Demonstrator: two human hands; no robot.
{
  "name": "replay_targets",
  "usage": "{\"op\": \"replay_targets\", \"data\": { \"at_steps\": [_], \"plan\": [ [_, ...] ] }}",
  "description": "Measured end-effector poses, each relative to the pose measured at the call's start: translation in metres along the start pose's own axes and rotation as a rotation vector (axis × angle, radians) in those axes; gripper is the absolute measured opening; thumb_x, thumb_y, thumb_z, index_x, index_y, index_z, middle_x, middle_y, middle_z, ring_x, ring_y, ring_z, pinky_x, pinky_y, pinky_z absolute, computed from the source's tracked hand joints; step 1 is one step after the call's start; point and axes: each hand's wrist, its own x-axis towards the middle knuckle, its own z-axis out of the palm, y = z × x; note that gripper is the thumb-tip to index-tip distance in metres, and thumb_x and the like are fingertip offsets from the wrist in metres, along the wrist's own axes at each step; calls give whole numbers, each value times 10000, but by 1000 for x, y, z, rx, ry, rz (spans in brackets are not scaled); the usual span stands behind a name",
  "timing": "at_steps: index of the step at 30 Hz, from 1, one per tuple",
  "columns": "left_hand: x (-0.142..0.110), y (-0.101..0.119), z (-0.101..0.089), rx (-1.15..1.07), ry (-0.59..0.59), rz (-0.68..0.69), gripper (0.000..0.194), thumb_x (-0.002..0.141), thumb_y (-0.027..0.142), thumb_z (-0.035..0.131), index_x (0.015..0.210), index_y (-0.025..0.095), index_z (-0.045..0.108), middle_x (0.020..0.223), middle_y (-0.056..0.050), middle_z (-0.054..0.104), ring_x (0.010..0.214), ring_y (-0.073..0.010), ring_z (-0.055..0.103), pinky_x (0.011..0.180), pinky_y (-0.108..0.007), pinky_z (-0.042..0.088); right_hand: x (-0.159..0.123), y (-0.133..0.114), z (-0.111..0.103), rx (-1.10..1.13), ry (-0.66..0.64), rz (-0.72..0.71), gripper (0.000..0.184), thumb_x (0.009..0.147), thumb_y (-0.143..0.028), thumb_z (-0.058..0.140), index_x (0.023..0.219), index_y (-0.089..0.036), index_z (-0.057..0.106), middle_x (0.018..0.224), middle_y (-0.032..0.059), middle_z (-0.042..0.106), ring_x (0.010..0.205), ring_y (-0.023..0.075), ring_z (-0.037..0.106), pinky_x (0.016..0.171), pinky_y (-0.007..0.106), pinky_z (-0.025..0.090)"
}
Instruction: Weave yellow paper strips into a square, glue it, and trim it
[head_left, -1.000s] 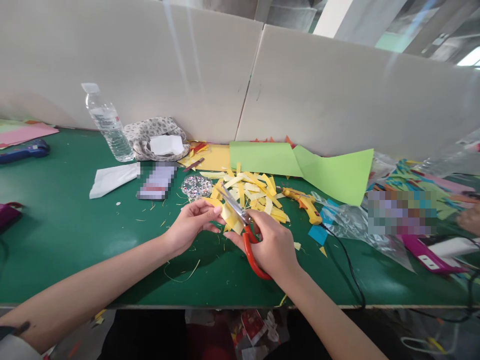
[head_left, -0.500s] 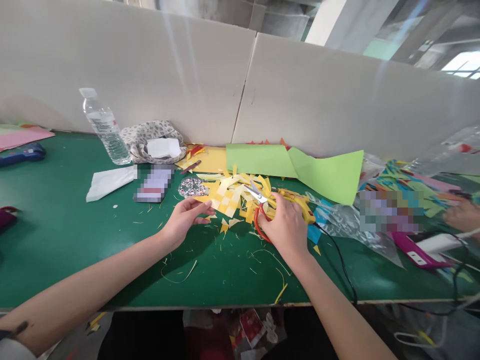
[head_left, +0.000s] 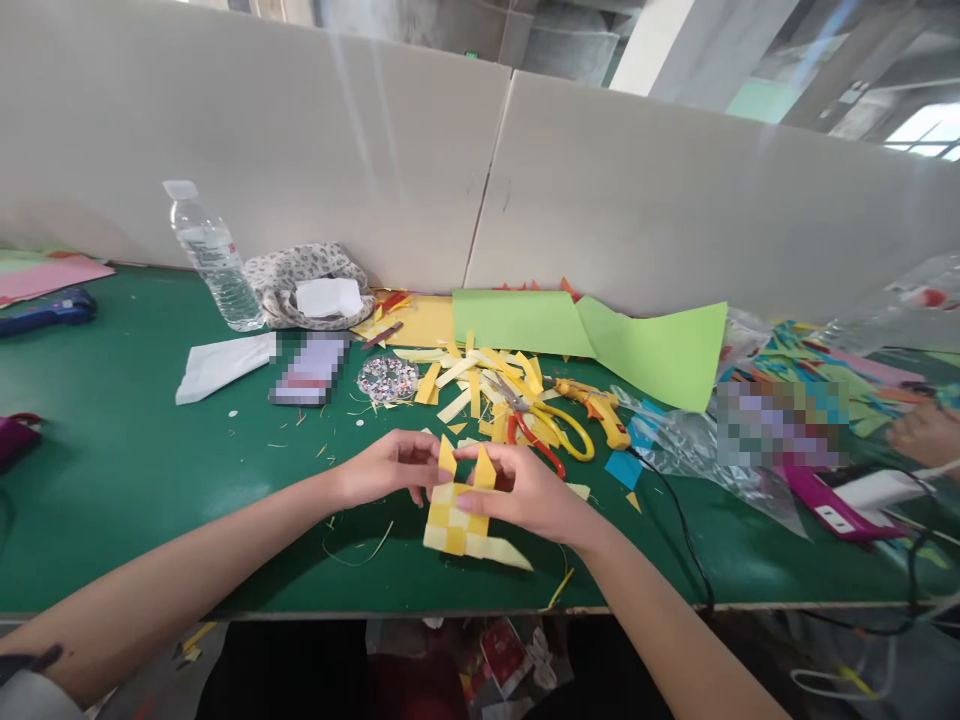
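Note:
My left hand (head_left: 390, 467) and my right hand (head_left: 525, 490) together hold a small woven square of yellow and pale paper strips (head_left: 459, 515) just above the green table (head_left: 135, 460), near its front edge. Both hands pinch the piece by its upper part, fingers closed on it. Loose strip ends stick up between my fingers and out at the lower right. The red-handled scissors (head_left: 529, 432) lie on the table behind my right hand, beside a pile of yellow paper strips (head_left: 480, 375).
A yellow glue gun (head_left: 600, 408) with a black cord lies right of the scissors. Green paper (head_left: 645, 345), a water bottle (head_left: 214, 258), a patterned pouch (head_left: 300, 280), a white tissue (head_left: 221, 362) and a dish of beads (head_left: 386, 378) sit further back. Another person's hand (head_left: 926, 432) is at far right.
My right hand set the scissors down by the strip pile and came back. Both hands now lift the woven paper piece toward the table's front edge.

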Motion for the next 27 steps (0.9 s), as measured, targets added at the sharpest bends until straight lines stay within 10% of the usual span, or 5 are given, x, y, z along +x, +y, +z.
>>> {"op": "replay_targets", "data": {
  "at_steps": [7,19,27],
  "plan": [
    [7,-4,-2,47,175,-33,260,737,352,656,877,147,578,726,-19,635,638,-107,597,544,-208,485,15,14,-7,139,535,31,450,629,-329,721,1014,-163,557,750,21,627,650,159,603,524,258,513],
    [4,-2,-5,327,179,-10,288,769,459,572,775,172,549,484,39,550,393,-73,445,402,-188,370,14,6,-5,32,538,133,396,621,-414,703,906,-195,539,733,-3,582,559,133,575,396,228,487],
    [-16,42,-38,657,492,103,326,832,482,460,895,192,597,514,34,497,448,-90,426,428,-202,299,15,10,-6,-43,534,195,436,626,-411,707,964,-187,546,820,27,568,636,160,580,426,264,520]
  ]
}}
